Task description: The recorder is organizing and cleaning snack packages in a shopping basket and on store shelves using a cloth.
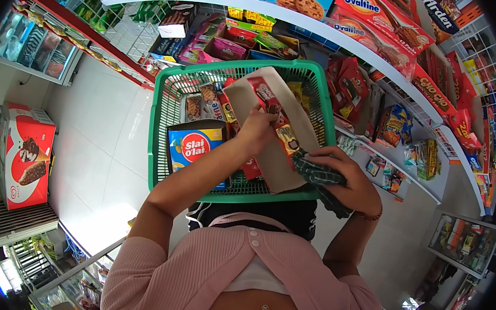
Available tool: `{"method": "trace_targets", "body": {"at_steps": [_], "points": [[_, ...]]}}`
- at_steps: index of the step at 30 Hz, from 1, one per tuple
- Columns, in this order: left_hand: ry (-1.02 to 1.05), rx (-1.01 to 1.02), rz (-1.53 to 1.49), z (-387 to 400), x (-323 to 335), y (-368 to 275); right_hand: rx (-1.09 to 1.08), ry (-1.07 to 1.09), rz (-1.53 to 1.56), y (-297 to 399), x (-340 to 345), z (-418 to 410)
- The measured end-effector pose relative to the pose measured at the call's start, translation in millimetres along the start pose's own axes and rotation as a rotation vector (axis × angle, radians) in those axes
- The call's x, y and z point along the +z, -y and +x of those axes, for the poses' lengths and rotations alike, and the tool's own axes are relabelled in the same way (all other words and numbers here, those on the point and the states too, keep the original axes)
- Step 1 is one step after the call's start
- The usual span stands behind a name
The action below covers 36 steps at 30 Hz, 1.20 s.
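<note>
A green plastic shopping basket (pixel 157 116) is in front of me, full of packaged snacks. Across it lies an open cardboard box (pixel 290 172), set at a slant. My left hand (pixel 259 129) reaches into this box, its fingers closed on a red snack packet (pixel 261 89). A gold-and-red packet (pixel 287 139) lies just below those fingers in the same box. In my right hand (pixel 352 177) is a bunched dark green checked cloth (pixel 319 172), pressed near the box's lower right edge. A blue-and-yellow snack box (pixel 195 148) and wrapped wafers (pixel 210 101) sit left of the cardboard box.
A white curved shelf (pixel 287 14) carries biscuit boxes, with red Ovaltine packs (pixel 375 15). Below it are opened snack cartons (pixel 226 49) and red packets (pixel 351 84). A red shelf rail (pixel 86 32) runs at left. An ice-cream freezer (pixel 28 158) stands across the tiled floor (pixel 99 133).
</note>
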<state>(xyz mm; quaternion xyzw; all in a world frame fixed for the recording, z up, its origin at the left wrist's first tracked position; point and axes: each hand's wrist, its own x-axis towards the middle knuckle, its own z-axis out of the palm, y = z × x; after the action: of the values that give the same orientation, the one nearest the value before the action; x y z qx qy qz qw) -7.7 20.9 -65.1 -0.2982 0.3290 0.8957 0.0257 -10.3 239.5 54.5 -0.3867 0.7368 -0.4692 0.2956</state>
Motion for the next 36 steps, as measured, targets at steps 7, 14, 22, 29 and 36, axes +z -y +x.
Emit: {"method": "trace_targets", "body": {"at_steps": [7, 14, 22, 29, 36], "points": [[0.169, -0.103, 0.326, -5.5, 5.1, 2.4, 0.247, 0.114, -0.177, -26.2, 12.4, 2.9], [0.258, 0.462, 1.32, 9.4, -39.3, 15.6, 0.266, 0.204, -0.28, -44.6, 31.5, 10.1], [0.397, 0.604, 1.628, 18.6, -26.5, 23.9, 0.469, 0.292, -0.228, -41.3, 26.7, 16.7], [0.441, 0.68, 1.746, 19.4, -29.4, 18.1, 0.44, 0.315, -0.233, -38.4, 28.6, 16.9], [0.086, 0.845, 1.286, -38.8, -23.0, -45.4, 0.204, 0.179, -0.09, -33.4, 7.7, 0.7]]}}
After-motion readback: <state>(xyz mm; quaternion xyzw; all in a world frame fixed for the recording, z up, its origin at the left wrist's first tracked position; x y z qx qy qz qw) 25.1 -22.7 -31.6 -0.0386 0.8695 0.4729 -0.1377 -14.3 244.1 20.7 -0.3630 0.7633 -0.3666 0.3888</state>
